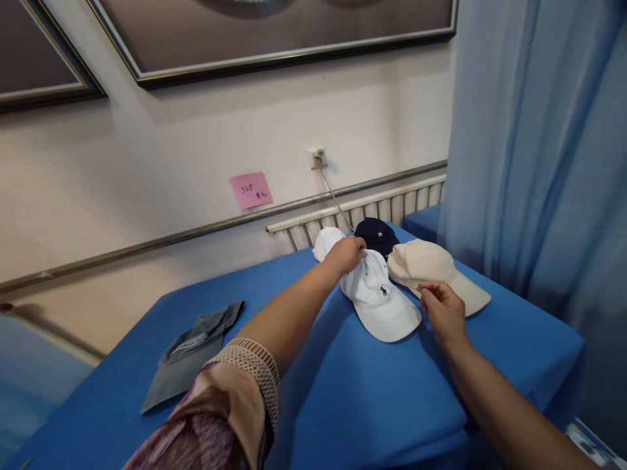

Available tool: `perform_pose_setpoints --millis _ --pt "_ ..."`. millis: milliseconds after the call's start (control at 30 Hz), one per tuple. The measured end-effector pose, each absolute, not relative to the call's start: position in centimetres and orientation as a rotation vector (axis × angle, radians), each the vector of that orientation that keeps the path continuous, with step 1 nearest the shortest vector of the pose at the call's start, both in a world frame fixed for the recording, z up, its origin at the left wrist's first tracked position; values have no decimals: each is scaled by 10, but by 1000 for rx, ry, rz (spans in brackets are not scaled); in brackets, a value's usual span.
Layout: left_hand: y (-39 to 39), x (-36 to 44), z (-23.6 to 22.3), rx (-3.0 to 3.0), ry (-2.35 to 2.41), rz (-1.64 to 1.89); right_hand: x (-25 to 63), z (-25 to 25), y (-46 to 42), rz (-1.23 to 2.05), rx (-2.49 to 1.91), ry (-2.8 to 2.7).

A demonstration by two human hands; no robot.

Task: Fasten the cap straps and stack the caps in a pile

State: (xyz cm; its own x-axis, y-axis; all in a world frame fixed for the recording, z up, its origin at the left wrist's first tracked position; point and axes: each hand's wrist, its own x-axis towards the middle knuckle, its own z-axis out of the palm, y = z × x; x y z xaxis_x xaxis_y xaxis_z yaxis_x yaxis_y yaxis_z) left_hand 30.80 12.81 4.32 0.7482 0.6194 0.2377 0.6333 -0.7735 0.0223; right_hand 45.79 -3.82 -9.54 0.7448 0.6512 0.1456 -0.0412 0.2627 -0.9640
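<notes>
A white baseball cap [376,287] with a small dark emblem lies on the blue-covered table, its brim toward me. My left hand [347,254] reaches over and pinches the back of its crown. At the right end of that cap's brim is my right hand [445,312], thumb and fingers drawn together. Whether anything small is between them I cannot make out. Just behind these fingers rests a beige cap [424,261], brim to the right. A navy cap [376,234] and another white cap [326,241], partly hidden by my left hand, sit farther back.
A flattened grey cap [196,349] lies on the left part of the blue tablecloth [372,405]. Behind the table are a radiator [382,207], a metal rail [196,232] and a plugged-in wall socket [317,158]. A blue curtain [529,143] hangs at the right.
</notes>
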Motion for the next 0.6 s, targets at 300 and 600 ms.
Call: perform_pose_setpoints --millis 300,600 --pt "125 310 33 -2928 -1024 -525 450 -106 -34 769 -1255 -887" --pt "54 198 -35 -2936 -1232 -889 451 -108 -41 681 -1316 -938"
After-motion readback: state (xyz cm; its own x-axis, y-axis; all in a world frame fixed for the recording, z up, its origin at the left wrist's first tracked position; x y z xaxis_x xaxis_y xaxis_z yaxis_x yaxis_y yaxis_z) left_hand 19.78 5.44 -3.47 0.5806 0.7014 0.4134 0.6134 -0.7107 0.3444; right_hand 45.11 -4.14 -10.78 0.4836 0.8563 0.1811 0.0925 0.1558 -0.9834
